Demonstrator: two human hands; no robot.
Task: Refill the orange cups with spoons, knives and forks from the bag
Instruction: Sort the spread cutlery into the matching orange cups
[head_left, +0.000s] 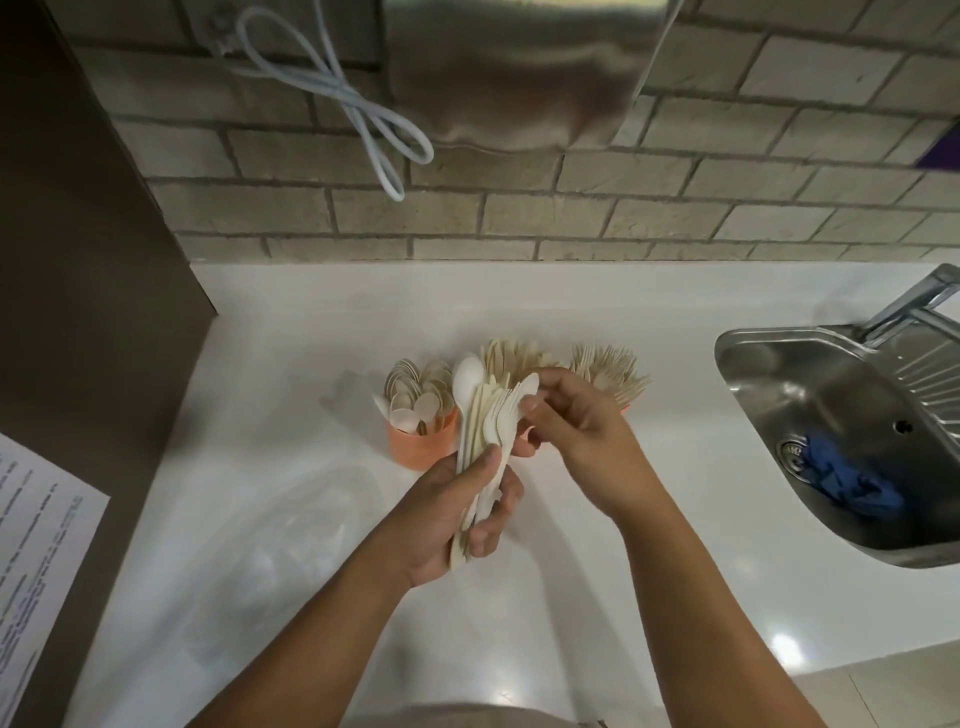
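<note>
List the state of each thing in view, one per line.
left hand: grips the cutlery bundle, held above the counter
right hand: pinches a piece at the bundle's top
spoon cup: upright, packed
knives: standing, cup hidden
forks: standing, cup mostly hidden
bag: lying on counter, contents unclear
sink: blue cloth at drain

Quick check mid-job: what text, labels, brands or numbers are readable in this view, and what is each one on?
Printed sheet at the left edge: several lines of print, all too blurred to read.
Orange cup, cutlery bundle, clear bag, sink: no markings visible.
No text in this view can be quoted.
</note>
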